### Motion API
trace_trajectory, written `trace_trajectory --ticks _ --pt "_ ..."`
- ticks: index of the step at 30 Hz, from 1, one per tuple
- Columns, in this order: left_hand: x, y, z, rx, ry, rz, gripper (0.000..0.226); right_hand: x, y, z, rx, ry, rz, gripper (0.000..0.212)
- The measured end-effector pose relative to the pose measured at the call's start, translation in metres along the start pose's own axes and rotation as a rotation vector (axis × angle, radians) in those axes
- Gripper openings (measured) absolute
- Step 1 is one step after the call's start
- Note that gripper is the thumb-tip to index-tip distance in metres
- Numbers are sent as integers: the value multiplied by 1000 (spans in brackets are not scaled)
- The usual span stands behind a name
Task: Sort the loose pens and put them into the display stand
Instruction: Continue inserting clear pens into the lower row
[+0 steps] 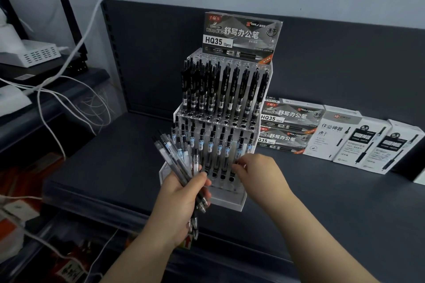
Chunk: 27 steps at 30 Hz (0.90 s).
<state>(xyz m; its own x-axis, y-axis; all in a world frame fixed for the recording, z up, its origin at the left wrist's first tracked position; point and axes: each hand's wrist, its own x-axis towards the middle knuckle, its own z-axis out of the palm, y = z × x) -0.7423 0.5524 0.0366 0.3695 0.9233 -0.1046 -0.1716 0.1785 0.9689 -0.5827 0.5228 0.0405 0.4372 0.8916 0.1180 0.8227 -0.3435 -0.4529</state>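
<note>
Box (pixel 241 34) atop display stand (pixel 230 203) reads "HQ35 12pcs". L hand (pixel 181 197) grips a fanned bunch of loose pens (pixel 173 156) just left of the stand's lower tier. R hand (pixel 255 172) has fingers curled at that tier; can't tell if it's holding anything.

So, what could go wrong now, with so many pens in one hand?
The left hand grips a fanned bundle of pens; one may slip out. The right hand works close to the lower-row pens and might knock them askew. A bump to the display stand could topple the box on top.
</note>
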Motion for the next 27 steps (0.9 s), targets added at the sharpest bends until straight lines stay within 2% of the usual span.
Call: trace_trajectory --ticks 3,5,9,12,15,19,24,27 --pt "-1 0 1 -16 -11 -27 20 -10 0 -6 42 82 40 26" --pt "-2 0 3 -32 -13 -47 20 -19 -4 -10 191 105 20 23" --pt "-5 -1 10 -7 -83 -58 11 -34 -19 -8 672 -149 -19 23" --pt "-7 -3 12 103 -163 -29 12 -34 -19 -6 874 -243 13 22" --pt "-8 -4 13 180 -212 0 17 -34 -20 -5 941 -254 21 19" --pt "-12 -3 17 163 -237 -2 16 -35 -20 -4 1025 -208 33 19" --pt "-11 -4 16 144 -178 -13 14 -29 -12 -9 1125 -20 153 19" --pt "-12 -6 17 112 -157 -19 15 -28 -8 -10 1188 -63 148 11"
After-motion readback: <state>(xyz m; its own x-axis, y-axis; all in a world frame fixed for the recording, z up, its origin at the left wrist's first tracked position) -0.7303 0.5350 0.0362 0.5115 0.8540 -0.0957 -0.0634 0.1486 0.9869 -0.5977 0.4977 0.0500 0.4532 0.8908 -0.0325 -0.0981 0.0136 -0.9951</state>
